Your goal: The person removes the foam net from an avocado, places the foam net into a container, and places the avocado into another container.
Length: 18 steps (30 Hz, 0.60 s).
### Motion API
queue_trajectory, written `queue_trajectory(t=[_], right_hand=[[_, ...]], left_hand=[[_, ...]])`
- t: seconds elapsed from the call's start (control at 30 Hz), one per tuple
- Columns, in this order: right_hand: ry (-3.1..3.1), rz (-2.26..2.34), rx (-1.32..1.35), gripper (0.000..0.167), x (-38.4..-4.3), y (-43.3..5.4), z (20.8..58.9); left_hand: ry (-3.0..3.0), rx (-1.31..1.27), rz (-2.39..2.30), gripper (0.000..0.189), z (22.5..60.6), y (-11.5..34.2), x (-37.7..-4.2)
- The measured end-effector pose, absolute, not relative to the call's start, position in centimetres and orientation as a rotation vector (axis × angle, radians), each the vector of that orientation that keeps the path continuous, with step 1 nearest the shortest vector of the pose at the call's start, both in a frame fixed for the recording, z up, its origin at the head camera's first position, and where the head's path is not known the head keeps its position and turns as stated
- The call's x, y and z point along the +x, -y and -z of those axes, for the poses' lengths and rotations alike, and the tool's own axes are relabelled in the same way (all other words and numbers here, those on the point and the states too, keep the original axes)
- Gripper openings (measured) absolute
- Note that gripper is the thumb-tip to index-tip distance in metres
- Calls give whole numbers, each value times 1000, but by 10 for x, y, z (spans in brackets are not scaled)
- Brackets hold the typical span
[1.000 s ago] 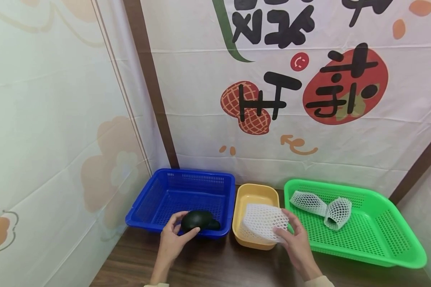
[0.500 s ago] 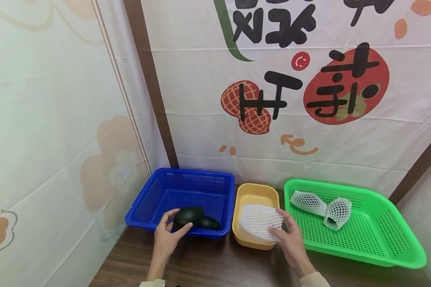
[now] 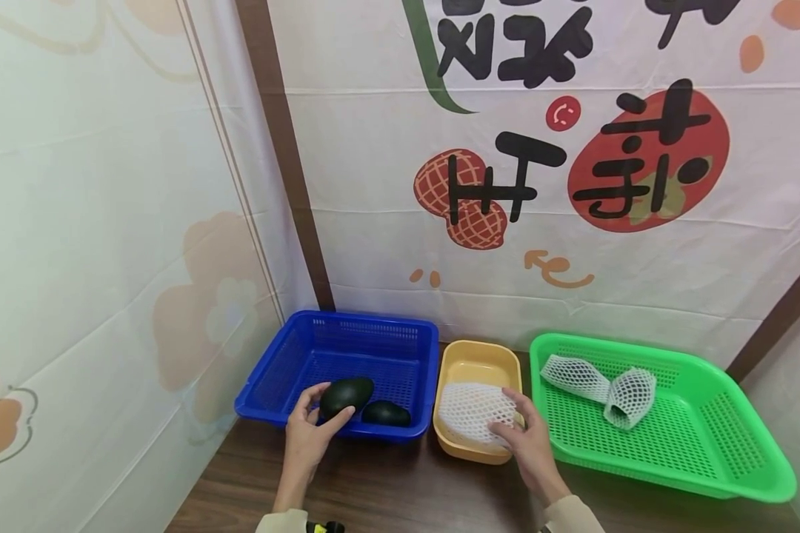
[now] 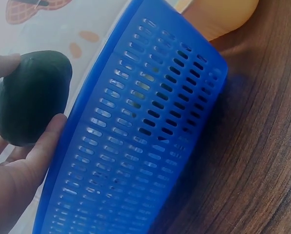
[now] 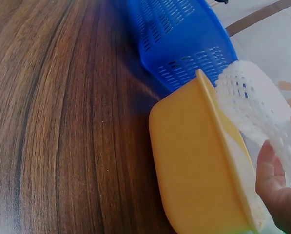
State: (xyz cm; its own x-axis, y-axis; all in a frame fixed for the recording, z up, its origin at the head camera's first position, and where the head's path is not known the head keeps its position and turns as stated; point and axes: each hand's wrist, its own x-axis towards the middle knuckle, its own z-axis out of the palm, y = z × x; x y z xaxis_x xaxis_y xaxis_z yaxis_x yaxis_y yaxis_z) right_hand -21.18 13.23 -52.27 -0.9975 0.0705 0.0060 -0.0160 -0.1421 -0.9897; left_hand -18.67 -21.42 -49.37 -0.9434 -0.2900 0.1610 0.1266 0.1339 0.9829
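Nearest you, the wood-grain table (image 3: 387, 488) runs along the near side of the yellow tray (image 3: 476, 363), your landmark. Left of the yellow tray, your L hand (image 3: 307, 435) is curled round a dark green fruit (image 3: 347, 397), thumb on the near side, up by the blue basket's near rim. At the yellow tray's near right, your R hand (image 3: 528, 438) pinches a white foam net (image 3: 476, 411) btwn thumb & fingers. It's over the tray & blocks your sight of much of the floor; can't tell if it touches.

Just left of the yellow tray: blue basket (image 3: 367, 340), w/ a 2nd fruit (image 3: 387, 413) lying at its near wall, btwn the held one & the tray. Right of the tray: green basket (image 3: 707, 481), holding a long net (image 3: 573, 374) & a short net (image 3: 633, 391), touching. Behind the yellow tray: printed cloth (image 3: 373, 148).

Views: L wrist cam gives you the blue basket's slotted outer wall, dark behind some slots (can't tell what). R wrist cam gives the yellow tray's smooth outer side, w/ net above the rim. Only the head cam gets the 2nd fruit & green basket's nets clearly.
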Motion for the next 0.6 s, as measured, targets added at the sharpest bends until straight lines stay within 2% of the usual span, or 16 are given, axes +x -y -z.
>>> queue_trajectory(t=[0.6], right_hand=[[2246, -2017, 9, 56, -212, -131, 521]], left_hand=[[2092, 192, 1888, 61, 502, 216, -192]])
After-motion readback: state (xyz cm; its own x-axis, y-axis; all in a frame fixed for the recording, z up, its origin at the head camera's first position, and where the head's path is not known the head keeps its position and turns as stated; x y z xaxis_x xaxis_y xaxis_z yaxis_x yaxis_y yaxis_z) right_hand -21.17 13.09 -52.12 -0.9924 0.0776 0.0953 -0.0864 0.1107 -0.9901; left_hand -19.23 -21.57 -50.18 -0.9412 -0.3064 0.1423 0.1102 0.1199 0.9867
